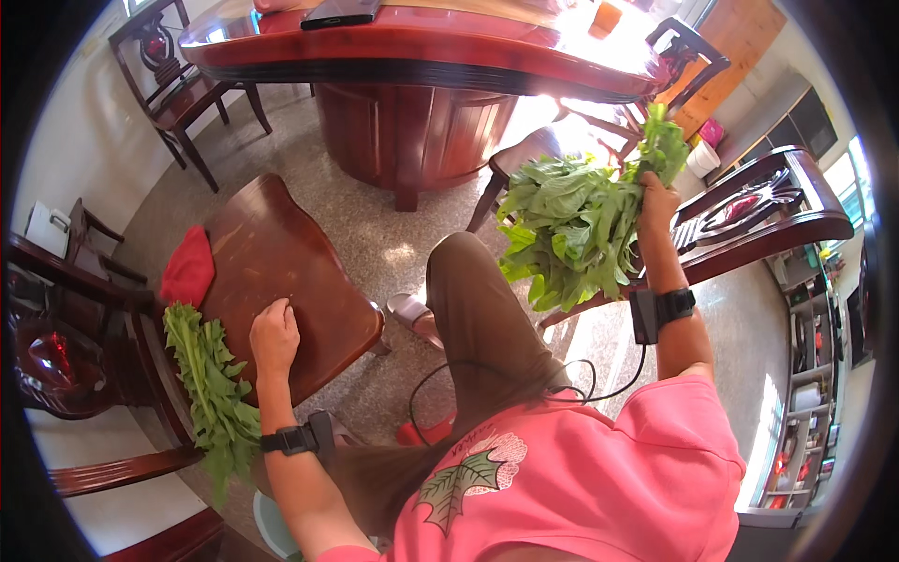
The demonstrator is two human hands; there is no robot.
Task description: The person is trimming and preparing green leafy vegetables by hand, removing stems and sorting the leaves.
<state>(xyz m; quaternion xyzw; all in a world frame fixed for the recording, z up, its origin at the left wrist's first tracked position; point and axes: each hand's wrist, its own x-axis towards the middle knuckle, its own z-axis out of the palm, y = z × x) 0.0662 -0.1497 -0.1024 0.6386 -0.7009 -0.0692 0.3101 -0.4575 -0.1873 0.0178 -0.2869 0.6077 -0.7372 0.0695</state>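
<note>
A wooden chair seat [277, 274] stands before me on the left. Over it is my left hand [275, 337], its fingers curled, with nothing visible in them. Long leafy green stalks [211, 393] lie along the seat's left side, their leaves drooping past my left forearm. At the seat's far left corner is a red cloth [188, 267]. On my right, a large pile of leafy greens [572, 225] hides most of a second chair's seat. Beside that pile my right hand [659, 200] grips a leafy green bunch [661, 144]; where bunch and pile part cannot be made out.
A curved red-brown wooden table [421, 53] stands ahead, bearing a dark phone [340, 12]. The right chair's backrest [744, 211] rises beyond my right hand. A black cable [484, 363] crosses my lap. Below my left arm is a pale green basin [270, 523]. Shelves [808, 393] line the right wall.
</note>
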